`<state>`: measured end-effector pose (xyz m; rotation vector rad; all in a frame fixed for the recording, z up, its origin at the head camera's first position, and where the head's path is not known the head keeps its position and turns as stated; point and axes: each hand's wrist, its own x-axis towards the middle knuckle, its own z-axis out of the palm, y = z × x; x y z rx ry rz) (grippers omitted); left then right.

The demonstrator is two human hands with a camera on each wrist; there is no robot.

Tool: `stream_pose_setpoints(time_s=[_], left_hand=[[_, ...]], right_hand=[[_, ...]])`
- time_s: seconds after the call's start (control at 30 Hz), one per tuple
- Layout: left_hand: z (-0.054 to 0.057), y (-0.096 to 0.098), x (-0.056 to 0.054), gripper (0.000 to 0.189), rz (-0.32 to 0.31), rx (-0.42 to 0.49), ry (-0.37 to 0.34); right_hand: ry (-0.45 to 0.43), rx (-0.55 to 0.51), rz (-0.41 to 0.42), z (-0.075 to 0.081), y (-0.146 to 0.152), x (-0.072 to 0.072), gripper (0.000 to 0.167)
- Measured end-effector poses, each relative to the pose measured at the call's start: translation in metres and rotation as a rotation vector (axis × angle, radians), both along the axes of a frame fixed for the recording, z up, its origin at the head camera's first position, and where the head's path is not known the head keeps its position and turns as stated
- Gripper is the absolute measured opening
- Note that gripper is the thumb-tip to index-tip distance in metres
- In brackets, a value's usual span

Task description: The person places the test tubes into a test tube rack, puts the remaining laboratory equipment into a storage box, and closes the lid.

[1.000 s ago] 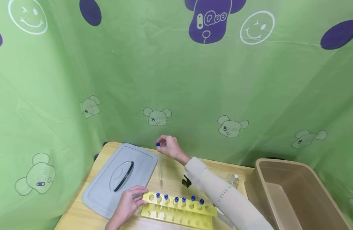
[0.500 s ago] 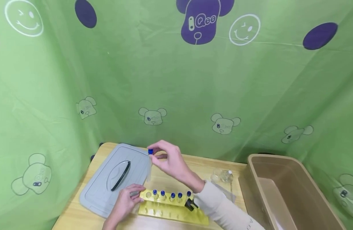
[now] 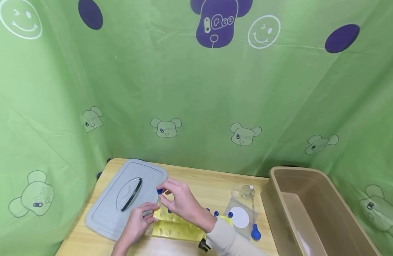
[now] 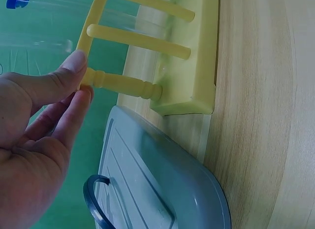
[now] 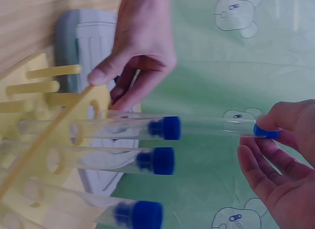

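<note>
My right hand [image 3: 183,204] pinches the blue cap [image 5: 266,131] of a clear test tube [image 5: 211,123] between thumb and fingers. The tube's rounded lower end is beside the end hole of the yellow test tube rack [image 3: 177,231]; in the left wrist view that end [image 4: 66,46] shows just above the top plate. At the rack's left end, my left hand [image 3: 135,222] grips the edge of the top plate with thumb and fingers. Several other blue-capped tubes [image 5: 147,160] stand in the rack, partly hidden by my right hand in the head view.
A grey lid [image 3: 103,209] with a black handle lies left of the rack. On the right are a white disc [image 3: 240,217], a dropper with a blue bulb [image 3: 255,233], clear glassware [image 3: 247,192] and a deep brown bin [image 3: 286,199]. Green cloth [image 3: 196,89] hangs behind the table.
My right hand has brought the tube from the back of the table towards me, over the rack's left end. The left hand keeps its grip on the rack.
</note>
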<state>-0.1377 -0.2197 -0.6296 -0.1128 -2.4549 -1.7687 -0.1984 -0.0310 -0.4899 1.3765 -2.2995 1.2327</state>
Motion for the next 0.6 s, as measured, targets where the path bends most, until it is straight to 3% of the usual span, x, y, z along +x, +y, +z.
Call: stream_pose_setpoints(time_s=[0.6], left_hand=[[0.004, 0.002, 0.001, 0.038, 0.015, 0.001, -0.016]], right_hand=[[0.081, 0.292, -0.036, -0.035, 0.003, 0.018, 0.012]])
